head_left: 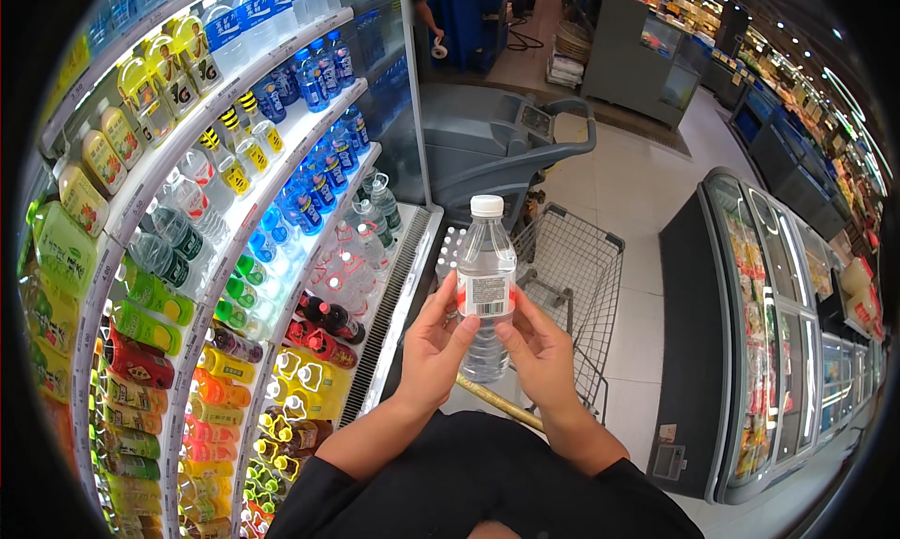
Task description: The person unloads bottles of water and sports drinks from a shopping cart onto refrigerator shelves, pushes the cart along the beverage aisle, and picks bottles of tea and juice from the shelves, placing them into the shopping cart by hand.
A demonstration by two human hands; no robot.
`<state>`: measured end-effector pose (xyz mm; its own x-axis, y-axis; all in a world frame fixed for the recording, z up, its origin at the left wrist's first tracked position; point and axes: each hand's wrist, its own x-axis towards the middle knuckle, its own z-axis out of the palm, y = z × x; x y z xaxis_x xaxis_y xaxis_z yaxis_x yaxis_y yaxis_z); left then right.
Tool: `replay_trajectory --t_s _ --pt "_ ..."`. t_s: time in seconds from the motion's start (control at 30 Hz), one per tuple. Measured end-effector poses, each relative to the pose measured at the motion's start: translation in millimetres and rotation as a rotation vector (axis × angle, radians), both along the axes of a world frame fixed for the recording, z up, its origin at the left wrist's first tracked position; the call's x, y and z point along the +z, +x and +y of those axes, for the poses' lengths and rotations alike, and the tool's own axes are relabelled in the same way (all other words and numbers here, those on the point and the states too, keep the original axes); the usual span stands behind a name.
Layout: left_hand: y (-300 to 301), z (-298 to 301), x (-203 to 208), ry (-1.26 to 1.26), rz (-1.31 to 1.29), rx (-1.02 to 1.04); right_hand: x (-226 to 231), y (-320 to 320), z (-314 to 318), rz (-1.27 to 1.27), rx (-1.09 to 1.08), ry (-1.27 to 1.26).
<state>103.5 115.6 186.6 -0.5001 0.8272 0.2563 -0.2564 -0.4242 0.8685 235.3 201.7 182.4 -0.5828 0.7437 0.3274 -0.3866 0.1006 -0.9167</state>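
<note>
Beside a stocked drinks cooler (398, 300), a clear plastic bottle (486, 248) with white cap (487, 204) and red-and-white label (487, 293) stands upright between left hand (439, 337) and right hand (536, 344), fingers clamped on its sides, thumbs slightly apart in front.

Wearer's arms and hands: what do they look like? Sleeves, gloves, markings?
Left grip and right grip: ungloved human hands, no rings or watch visible. Forearms are bare too, below plain black sleeves. No cables or markings visible.
</note>
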Motion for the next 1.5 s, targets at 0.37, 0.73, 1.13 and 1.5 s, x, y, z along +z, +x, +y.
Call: replay_trajectory --t_s 0.37,0.73,1.13,1.5 --pt "-8.4 -8.8 7.2 0.025 0.115 0.045 9.5 -7.0 -3.3 0.012 -0.029 0.077" --pt "-10.0 -16.2 12.8 0.017 -0.155 -0.184 -7.0 -7.4 4.6 0.258 0.381 -0.476" --pt "-9.3 -14.6 9.1 0.005 -0.01 0.033 8.5 -18.6 -7.3 -0.068 0.085 -0.008" --pt "-14.7 -24.6 2.7 -0.026 -0.149 0.001 -1.4 -12.6 1.8 0.141 0.167 -0.282"
